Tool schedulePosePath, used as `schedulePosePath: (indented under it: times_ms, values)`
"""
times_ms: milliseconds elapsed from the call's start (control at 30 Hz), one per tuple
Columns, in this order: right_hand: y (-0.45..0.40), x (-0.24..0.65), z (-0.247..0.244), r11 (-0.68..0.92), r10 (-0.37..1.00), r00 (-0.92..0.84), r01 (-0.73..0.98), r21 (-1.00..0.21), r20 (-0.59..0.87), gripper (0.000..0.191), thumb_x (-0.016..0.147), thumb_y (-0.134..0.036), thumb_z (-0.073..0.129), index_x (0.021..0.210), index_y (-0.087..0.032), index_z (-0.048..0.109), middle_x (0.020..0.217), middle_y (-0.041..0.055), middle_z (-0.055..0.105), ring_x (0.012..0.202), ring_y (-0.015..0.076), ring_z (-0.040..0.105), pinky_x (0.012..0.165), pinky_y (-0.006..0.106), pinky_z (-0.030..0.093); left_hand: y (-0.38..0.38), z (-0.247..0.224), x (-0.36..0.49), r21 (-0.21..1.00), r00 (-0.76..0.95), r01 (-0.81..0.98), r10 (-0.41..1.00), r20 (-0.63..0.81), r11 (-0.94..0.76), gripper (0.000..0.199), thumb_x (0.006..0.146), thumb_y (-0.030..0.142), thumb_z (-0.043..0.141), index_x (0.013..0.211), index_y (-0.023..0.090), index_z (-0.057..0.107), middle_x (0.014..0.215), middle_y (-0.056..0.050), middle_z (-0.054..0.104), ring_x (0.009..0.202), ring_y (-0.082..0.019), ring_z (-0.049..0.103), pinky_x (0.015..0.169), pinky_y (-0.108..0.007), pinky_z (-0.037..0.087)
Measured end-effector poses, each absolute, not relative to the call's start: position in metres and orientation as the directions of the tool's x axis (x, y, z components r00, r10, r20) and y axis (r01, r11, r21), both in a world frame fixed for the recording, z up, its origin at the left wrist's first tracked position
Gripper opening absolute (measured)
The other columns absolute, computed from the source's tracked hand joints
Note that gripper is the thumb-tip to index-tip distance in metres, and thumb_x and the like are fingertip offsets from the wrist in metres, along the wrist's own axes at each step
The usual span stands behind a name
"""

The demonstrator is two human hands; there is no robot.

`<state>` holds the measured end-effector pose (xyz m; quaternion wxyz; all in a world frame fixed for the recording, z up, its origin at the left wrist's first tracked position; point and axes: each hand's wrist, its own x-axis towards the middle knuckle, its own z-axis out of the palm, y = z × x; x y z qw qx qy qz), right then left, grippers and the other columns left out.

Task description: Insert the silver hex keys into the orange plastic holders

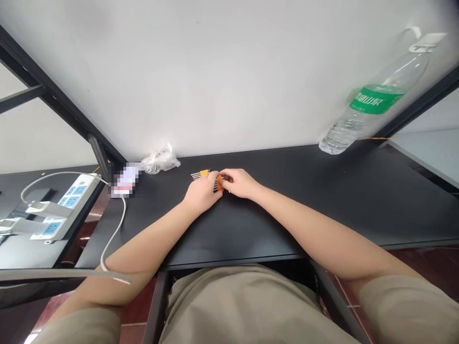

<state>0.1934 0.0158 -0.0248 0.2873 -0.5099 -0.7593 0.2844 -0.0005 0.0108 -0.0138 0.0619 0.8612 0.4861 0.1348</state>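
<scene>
A: What have they got there on the black bench?

B: A small orange-ended ribbed piece, held up just off the bench between both hands. It's too small to say exactly what it is.

A: Which way does it point?

B: Hard to be sure. The orange end shows toward the right hand, and the dark ribbed part sits close against the fingers. Its long axis is mostly hidden.

A: And the grip?

B: Pressed together. The right hand pinches the piece from the right, and the left hand closes on it from the other side. Their fingertips almost meet around it.

A: Anything else close by?

B: A yellow-banded ribbed piece lies just beyond the left hand, its long axis running roughly left to right, with the yellow band at the right end.

A: Further off?

B: A crumpled plastic bag sits to the left at the back, near a pixelated patch. A clear water bottle with a green label is far right, and a white power strip with a white cable is at the left.
</scene>
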Motion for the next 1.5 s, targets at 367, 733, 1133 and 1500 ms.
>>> schedulePosePath:
  times_ms: [367,733,1133,1500]
  values:
    - [0.012,0.193,-0.015,0.259,0.957,-0.269,0.639,-0.724,0.105,0.024,0.103,-0.033,0.044,0.093,-0.022,0.063,0.084,0.0015,0.072,0.074,0.0173,0.064,0.069,0.028,0.044,0.009,-0.011,0.003,0.276,0.451,0.835,0.879,0.156,-0.477,0.037,0.09,0.04,0.067,0.122,0.026,0.057,0.109,-0.007,0.071,0.09,-0.027,0.072,0.074,-0.035,0.053]
    - [0.013,0.2,-0.014,0.111,0.967,-0.252,0.516,-0.849,-0.026,0.02,0.102,-0.04,0.045,0.093,-0.024,0.054,0.066,-0.0026,0.065,0.058,0.0163,0.064,0.063,0.027,0.047,0.008,-0.01,0.003,0.313,0.407,0.842,0.898,0.165,-0.439,0.04,0.089,0.04,0.068,0.124,0.025,0.055,0.108,-0.006,0.073,0.091,-0.027,0.073,0.074,-0.035,0.053]
    - [0.009,0.18,-0.023,0.243,0.97,-0.187,0.807,-0.538,0.157,0.032,0.111,-0.041,0.024,0.104,-0.024,0.05,0.082,0.005,0.07,0.069,0.0233,0.063,0.062,0.032,0.036,0.01,-0.013,0.009,0.354,0.447,0.792,0.867,0.219,-0.498,0.046,0.091,0.032,0.064,0.136,0.024,0.057,0.122,-0.009,0.07,0.109,-0.028,0.069,0.09,-0.037,0.054]
    - [0.023,0.188,-0.022,0.233,0.972,-0.233,0.967,-0.106,0.014,0.021,0.107,-0.033,0.042,0.117,-0.018,0.052,0.092,0.0155,0.075,0.077,0.0303,0.07,0.07,0.036,0.041,0.012,-0.012,0.006,0.258,0.452,0.842,0.881,0.139,-0.473,0.022,0.09,0.045,0.063,0.092,0.022,0.063,0.091,-0.008,0.071,0.086,-0.026,0.069,0.072,-0.035,0.053]
